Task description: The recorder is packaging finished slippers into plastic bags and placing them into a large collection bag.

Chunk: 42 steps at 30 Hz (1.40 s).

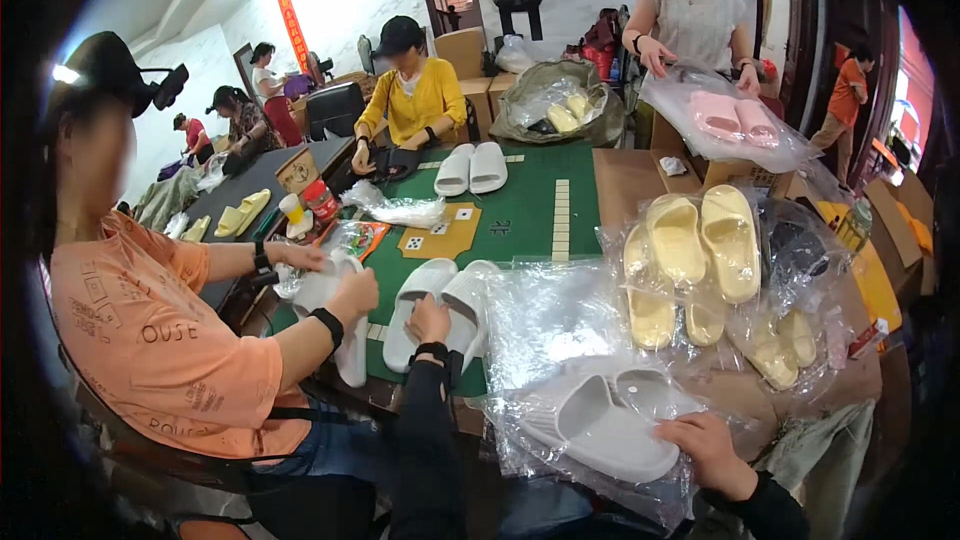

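Note:
A pair of white slide slippers (pixel 470 292) lies on the green table, toes toward me. My left hand (pixel 428 322) has its fingers closed on the left slipper of that pair, near its inner edge. On the right, my right hand (pixel 708 448) grips the edge of a light grey slipper (pixel 600 425) in a clear plastic bag, with thumb and fingers at its toe end. A second grey slipper (pixel 650 392) lies beside it, partly under the wrinkled film. Flat clear bags (pixel 550 315) are spread just beyond the bagged pair.
Bagged yellow slippers (pixel 678 245) are piled at the right. Another white pair (pixel 470 170) stands at the table's far side. At my left, a person in an orange shirt (pixel 180 340) handles a white slipper (pixel 350 340). Across stands a person holding bagged pink slippers (pixel 735 120).

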{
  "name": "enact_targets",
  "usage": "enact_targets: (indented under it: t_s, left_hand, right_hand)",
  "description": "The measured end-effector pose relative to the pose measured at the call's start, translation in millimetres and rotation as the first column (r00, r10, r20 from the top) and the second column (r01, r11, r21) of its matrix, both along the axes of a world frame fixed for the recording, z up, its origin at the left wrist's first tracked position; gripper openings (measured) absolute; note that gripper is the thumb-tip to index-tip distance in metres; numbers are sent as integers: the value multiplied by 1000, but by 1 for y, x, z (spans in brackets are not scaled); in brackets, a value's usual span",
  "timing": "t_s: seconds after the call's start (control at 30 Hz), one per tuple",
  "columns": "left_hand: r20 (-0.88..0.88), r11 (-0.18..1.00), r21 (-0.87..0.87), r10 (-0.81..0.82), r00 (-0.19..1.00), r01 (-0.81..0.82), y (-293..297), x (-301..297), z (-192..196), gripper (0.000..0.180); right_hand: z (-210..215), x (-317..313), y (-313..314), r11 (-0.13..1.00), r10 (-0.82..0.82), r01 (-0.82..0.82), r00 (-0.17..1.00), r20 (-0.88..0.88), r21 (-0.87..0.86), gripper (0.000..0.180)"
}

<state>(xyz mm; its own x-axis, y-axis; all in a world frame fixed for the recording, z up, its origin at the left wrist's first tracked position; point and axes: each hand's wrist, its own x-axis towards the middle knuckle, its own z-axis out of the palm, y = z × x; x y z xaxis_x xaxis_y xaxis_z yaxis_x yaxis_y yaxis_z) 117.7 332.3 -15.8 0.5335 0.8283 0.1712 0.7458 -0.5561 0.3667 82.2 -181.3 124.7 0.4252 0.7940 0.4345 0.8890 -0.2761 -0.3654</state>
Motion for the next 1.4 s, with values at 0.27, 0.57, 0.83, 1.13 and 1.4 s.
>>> enact_targets:
  t_s: [0.27,0.57,0.83,1.13,1.4]
  left_hand:
    - [325,999,-46,4,946,12,-18,-33,47,35]
    - [591,908,113,-388,707,403,-104,-4,185,17]
    - [99,758,35,-652,752,652,-158,6,128,24]
    - [196,168,171,-971,134,971,-185,11,53,39]
    - [373,-207,-817,-901,220,538,-286,-81,133,43]
  right_hand:
    - [-9,8,-4,1000,8,-8,999,-36,-8,49]
    - [6,19,-35,989,51,-19,974,-219,147,51]
    - [86,2,-116,977,152,-33,799,-582,210,44]
    - [129,51,-66,823,-59,-25,990,129,567,41]
    - [31,192,32,814,-529,554,586,614,172,30]
